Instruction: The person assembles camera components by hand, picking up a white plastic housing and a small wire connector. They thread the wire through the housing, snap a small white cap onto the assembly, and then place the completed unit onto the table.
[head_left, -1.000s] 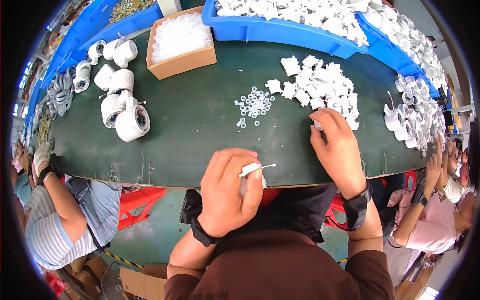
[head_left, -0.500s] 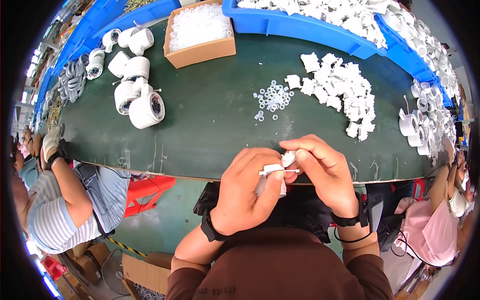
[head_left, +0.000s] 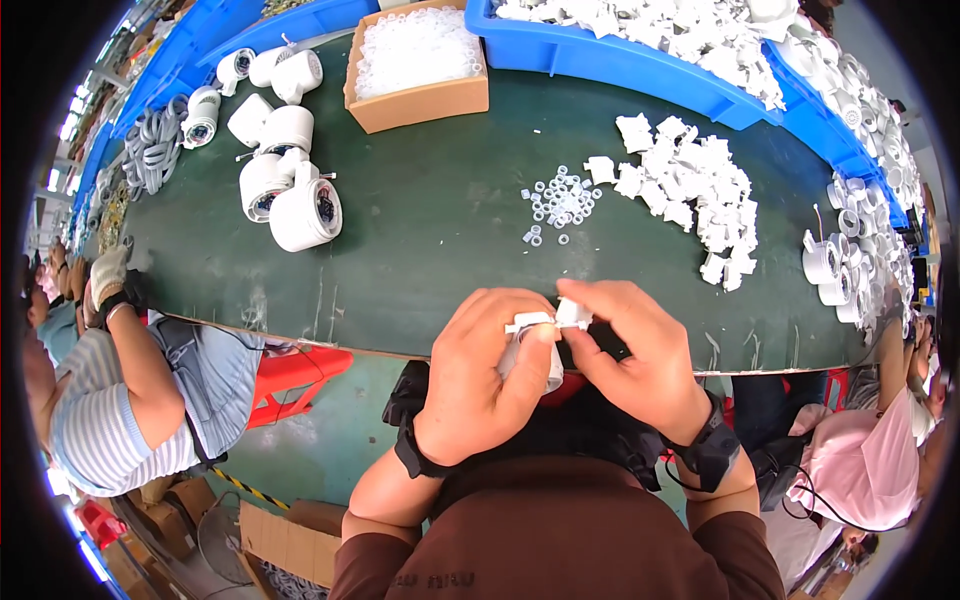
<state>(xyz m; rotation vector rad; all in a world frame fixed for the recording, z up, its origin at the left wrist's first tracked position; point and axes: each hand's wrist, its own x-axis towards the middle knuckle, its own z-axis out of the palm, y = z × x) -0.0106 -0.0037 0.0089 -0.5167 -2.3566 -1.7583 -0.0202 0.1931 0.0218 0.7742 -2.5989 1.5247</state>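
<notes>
Close to the table's front edge, my left hand (head_left: 478, 378) is closed round a white round plastic housing (head_left: 553, 372), its thumb and fingers covering much of it. Between the thumb and index finger of my right hand (head_left: 642, 358) is a small white plastic bracket (head_left: 573, 313), pinched against the housing's upper right side. Whether the two parts are joined cannot be made out. Ahead of my hands lie a loose cluster of small clear rings (head_left: 563, 200) and a pile of white plastic brackets (head_left: 700, 185).
White camera-like housings (head_left: 305, 215) stand at the left of the green table (head_left: 420, 220). A cardboard box (head_left: 425, 107) of clear rings and a blue bin (head_left: 620, 82) of white parts line the back. White round housings (head_left: 840, 260) are heaped at right. A co-worker (head_left: 130, 400) sits at left.
My right hand has turned and drawn slightly left, with the bracket now upright against the housing. The thin white stick-like piece seen across the housing earlier no longer shows as such. The view has shifted a little.
</notes>
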